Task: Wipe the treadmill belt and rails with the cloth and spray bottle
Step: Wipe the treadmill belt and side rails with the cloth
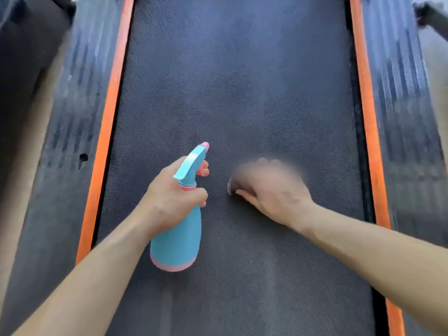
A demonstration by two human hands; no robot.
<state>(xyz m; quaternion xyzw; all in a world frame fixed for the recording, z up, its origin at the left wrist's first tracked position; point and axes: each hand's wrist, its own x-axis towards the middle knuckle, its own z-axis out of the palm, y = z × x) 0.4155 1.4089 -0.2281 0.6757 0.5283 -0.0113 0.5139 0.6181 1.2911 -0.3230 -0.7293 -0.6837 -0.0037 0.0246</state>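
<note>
Dark, woven-textured treadmill belt [242, 93] fills the middle of the head view, running straight away from the person. An orange strip [110, 112] edges it on the left and a second orange strip [366, 112] edges it on the right. Outside those lie the dark ribbed left side rail [72, 105] and right side rail [402, 105], both streaked and blurred, and there's a small dark hole [83, 157] in the left one.

Now the hands. The left hand [169, 197] is wrapped firmly round the neck of the spray bottle [179, 236], with one finger curled over the pink trigger [202, 171]. The bottle is teal with a pink collar and a pink band at its base. It is held over the left half of the belt, base towards the person, and the pink-tipped nozzle [205, 144] points away up the belt.

Just beside it, over the centre of the belt, comes the right hand [274, 190], palm down and low. Its thumb shows clearly, but the fingers are a smear of blur. I can't tell whether that hand is spread flat or gripping something, or whether anything lies beneath it.
</note>
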